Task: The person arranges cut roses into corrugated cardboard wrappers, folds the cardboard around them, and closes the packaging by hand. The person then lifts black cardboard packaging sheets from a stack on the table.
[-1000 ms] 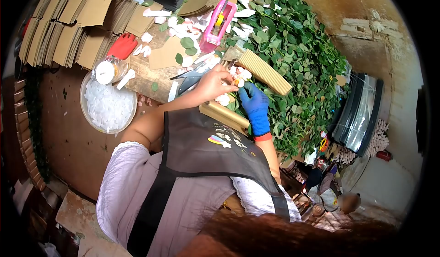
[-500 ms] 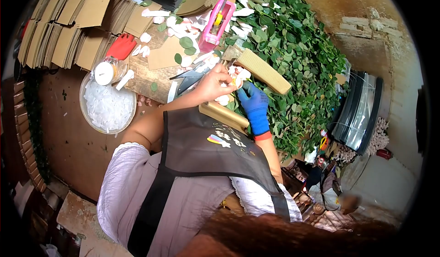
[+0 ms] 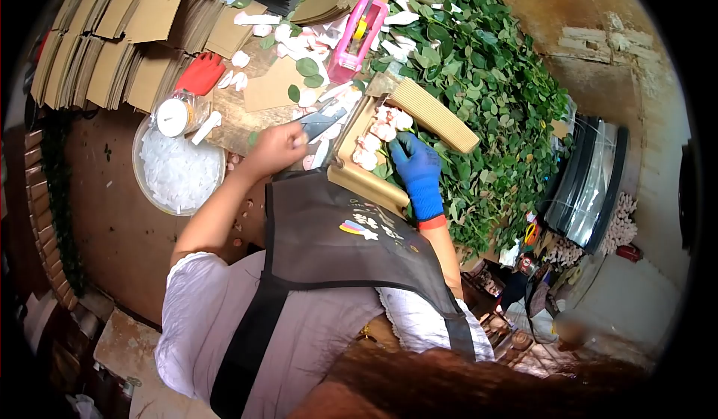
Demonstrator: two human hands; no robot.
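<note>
My left hand [image 3: 278, 150] is bare and closed, over the table edge beside the grey-handled scissors [image 3: 323, 123]. Whatever it may hold is hidden by its curled fingers. My right hand [image 3: 416, 166], in a blue glove with a red cuff, has its fingers closed at the base of a pale pink rose [image 3: 386, 124]; the stem is hidden. More pale pink blooms [image 3: 366, 153] rest just left of the glove, inside a gold-coloured holder [image 3: 368, 189]. A ribbed cardboard flap [image 3: 437, 116] rises behind the right hand.
Leafy green stems [image 3: 493, 120] cover the right side. A pink tape dispenser [image 3: 359, 39] and loose petals lie at the back. On the left are a tub of white pieces [image 3: 179, 208], a jar [image 3: 173, 118], a red glove [image 3: 200, 74] and stacked cardboard [image 3: 157, 15].
My left hand has drawn away from the rose, moving left and toward me past the scissors. My gloved right hand stays nearly in place, and the blooms in the holder are now uncovered.
</note>
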